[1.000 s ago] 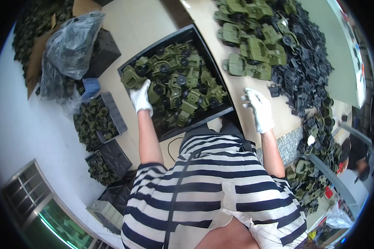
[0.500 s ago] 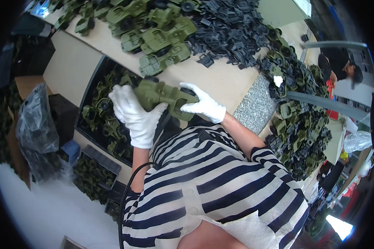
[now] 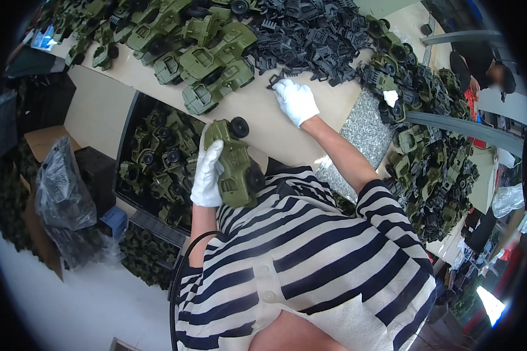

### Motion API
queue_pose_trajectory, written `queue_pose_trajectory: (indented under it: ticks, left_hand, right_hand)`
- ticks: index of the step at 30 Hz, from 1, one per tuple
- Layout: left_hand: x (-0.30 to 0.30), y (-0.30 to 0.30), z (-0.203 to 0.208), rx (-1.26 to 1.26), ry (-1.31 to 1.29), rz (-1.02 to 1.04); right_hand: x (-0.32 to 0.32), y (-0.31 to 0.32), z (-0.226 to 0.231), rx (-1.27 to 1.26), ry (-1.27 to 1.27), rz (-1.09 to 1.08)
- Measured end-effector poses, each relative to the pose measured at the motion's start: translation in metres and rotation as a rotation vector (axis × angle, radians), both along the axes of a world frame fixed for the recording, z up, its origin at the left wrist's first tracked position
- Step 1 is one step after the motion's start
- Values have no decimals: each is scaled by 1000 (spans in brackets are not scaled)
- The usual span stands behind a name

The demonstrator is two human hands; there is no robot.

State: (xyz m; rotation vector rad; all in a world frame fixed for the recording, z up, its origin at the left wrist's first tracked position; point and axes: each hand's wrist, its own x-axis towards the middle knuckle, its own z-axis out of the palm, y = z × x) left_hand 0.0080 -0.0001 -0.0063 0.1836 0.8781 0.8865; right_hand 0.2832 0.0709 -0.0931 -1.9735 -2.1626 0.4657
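In the head view, the left hand, in a white glove, was clamped around a green toy armoured car, holding it wheels outward close against the striped shirt, above the edge of the tan table. The right hand, also gloved, reached out over the table, its fingers pinched on a black plastic part at the edge of a heap of black parts. Finished green cars lay just beside that heap, and a dark bin of more cars stood below the table.
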Motion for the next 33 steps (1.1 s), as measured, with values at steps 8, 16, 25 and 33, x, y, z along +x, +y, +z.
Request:
queue_pose_trajectory:
  ticks: [8,16,25,33]
  left_hand:
    - [11,-8,14,42,60,-56]
    - [14,2,10,32,111,-137]
    - [13,12,36,300,170,-400]
    - [19,11,50,234,170,-420]
  right_hand:
    - [43,-38,1,-829,1379,-723]
    - [5,-68,43,-141,77,-254]
    - [-4,-57,57,-607,1400,-287]
    - [-15,-56,74,-751,1626,-110]
